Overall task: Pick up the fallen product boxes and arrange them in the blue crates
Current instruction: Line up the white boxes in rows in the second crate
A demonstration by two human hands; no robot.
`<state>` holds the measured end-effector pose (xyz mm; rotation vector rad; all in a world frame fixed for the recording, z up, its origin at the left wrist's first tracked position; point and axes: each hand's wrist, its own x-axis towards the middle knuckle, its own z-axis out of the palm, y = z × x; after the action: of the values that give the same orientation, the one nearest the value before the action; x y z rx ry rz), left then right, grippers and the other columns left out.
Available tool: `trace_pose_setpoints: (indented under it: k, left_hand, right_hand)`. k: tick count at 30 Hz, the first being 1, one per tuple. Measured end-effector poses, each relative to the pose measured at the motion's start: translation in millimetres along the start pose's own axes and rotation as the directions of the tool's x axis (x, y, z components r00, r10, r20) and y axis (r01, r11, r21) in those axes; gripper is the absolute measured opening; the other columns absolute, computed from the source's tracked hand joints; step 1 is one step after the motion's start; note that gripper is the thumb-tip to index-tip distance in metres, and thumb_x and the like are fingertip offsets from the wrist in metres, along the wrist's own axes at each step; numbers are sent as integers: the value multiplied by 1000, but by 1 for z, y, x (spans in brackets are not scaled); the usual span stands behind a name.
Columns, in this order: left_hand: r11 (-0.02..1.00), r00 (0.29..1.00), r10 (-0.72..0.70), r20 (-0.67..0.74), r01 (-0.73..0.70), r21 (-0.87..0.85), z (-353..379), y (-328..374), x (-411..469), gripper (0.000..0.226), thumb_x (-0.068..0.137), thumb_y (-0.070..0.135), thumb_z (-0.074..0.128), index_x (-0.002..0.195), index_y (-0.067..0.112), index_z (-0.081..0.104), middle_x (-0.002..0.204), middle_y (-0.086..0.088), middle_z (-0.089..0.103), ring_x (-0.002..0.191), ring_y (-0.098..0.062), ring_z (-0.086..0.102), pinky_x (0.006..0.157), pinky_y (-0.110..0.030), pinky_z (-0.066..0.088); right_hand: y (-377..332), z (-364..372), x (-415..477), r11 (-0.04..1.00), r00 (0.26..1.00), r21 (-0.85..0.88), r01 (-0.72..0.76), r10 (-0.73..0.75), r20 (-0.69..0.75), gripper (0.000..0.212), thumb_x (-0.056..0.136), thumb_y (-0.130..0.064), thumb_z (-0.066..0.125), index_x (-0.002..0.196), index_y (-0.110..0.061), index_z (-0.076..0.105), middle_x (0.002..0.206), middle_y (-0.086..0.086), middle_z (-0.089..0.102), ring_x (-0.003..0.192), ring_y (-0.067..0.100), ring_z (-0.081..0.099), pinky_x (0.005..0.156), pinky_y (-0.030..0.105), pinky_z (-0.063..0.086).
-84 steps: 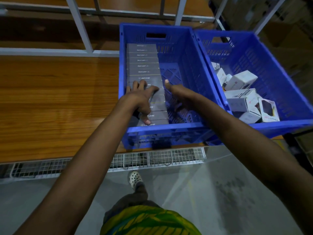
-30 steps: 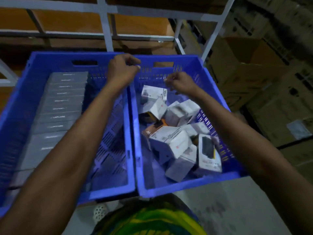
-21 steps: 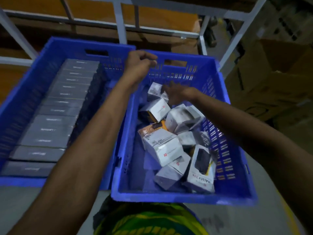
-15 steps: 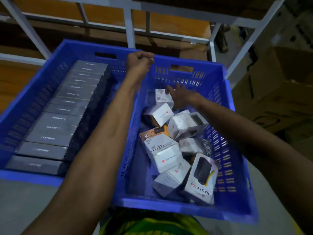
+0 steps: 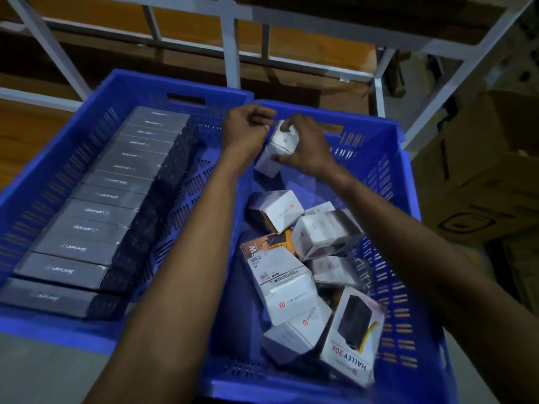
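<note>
box: small white carton [image 5: 279, 148] with a red logo, tilting, hanging above the far end of the right blue crate [image 5: 408, 228]
right hand [image 5: 307, 147]: gripping it, thumb and fingers wrapping its sides
left hand [image 5: 248, 131]: curling beside the carton's top; contact, can't tell
right crate: holding jumbled white Portronics boxes [image 5: 287, 287] and a Halley 20K box [image 5: 353, 336]
left blue crate [image 5: 58, 158]: holding a neat row of grey Lapcare boxes [image 5: 87, 228]
change: right hand was reaching into the pile, now lifting the carton clear

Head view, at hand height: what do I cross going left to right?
Left blue crate wall → row of grey boxes inside it → left hand → small white box gripped by the right hand → right crate side wall → brown cartons.
</note>
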<state>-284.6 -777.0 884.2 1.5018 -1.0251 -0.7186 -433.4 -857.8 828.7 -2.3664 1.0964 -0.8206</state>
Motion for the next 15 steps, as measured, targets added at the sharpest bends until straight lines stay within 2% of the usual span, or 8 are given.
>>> trace_pose_setpoints:
  k: [3, 6, 8, 10, 11, 12, 14, 15]
  left_hand:
    - [997, 1000, -18, -11, 17, -79, -4, 2, 0, 34, 80, -20, 52, 99, 0, 71, 82, -2, 69, 74, -3, 64, 72, -14, 52]
    - [999, 1000, -15, 5, 15, -42, -2, 0, 0, 37, 77, -17, 53, 91, 12, 71, 83, 0, 70, 78, -7, 67, 74, -18, 53]
    - [997, 999, 25, 20, -26, 72, -1, -1, -2, 38, 72, -11, 51, 89, 15, 72, 86, -2, 72, 82, -11, 67, 76, -25, 56]
    - [933, 980, 156, 124, -187, 307, -3, 0, -3, 36, 70, -3, 54, 94, 14, 73, 93, -5, 72, 92, -19, 66, 84, -34, 55]
    - [835, 953, 172, 249, -276, 477, -2, 2, -6, 32, 74, 2, 59, 100, 15, 72, 102, -7, 70, 102, -22, 62, 91, -35, 52]
    - [651, 921, 95, 379, -345, 676, 0, 6, -11, 30, 79, 11, 64, 107, 18, 70, 111, -8, 67, 115, -24, 56, 99, -34, 46]
    - [123, 860, -155, 486, -472, 873, 10, 13, -23, 27, 89, 32, 61, 113, 21, 64, 127, -8, 62, 134, -25, 40, 112, -35, 27]
    - [-59, 843, -244, 480, -507, 860, 15, 14, -25, 21, 92, 37, 56, 107, 24, 60, 130, -6, 62, 139, -25, 35, 115, -37, 19]
  right_hand:
    - [5, 18, -10, 995, 996, -61, 83, -84, -10, 59, 61, -33, 86, 110, -11, 62, 113, 15, 54, 106, 32, 52, 89, 38, 45]
    - [7, 30, -19, 986, 992, -124, 110, -117, -53, 51, 66, -22, 84, 110, -10, 62, 116, 19, 43, 110, 33, 49, 93, 37, 46]
    - [4, 31, -21, 997, 998, -78, 11, -16, -53, 53, 66, -22, 85, 111, -11, 58, 111, 16, 49, 99, 30, 55, 81, 38, 50]
    - [2, 29, -22, 984, 983, 36, -177, 175, 59, 56, 70, -14, 83, 116, -12, 52, 95, 9, 64, 85, 26, 64, 71, 39, 52]
    - [3, 26, -22, 964, 962, 79, -254, 243, 128, 56, 73, -6, 79, 120, -12, 48, 90, 7, 70, 84, 25, 68, 72, 38, 54]
    - [6, 24, -23, 944, 941, 114, -311, 289, 177, 56, 76, 3, 72, 122, -12, 44, 89, 8, 74, 86, 25, 71, 75, 36, 54]
    - [11, 16, -22, 893, 898, 189, -408, 355, 260, 53, 81, 14, 58, 123, -12, 36, 96, 14, 76, 91, 31, 72, 75, 41, 53]
    - [10, 11, -22, 859, 866, 219, -464, 387, 318, 52, 84, 18, 53, 121, -12, 33, 104, 20, 74, 88, 33, 70, 71, 41, 50]
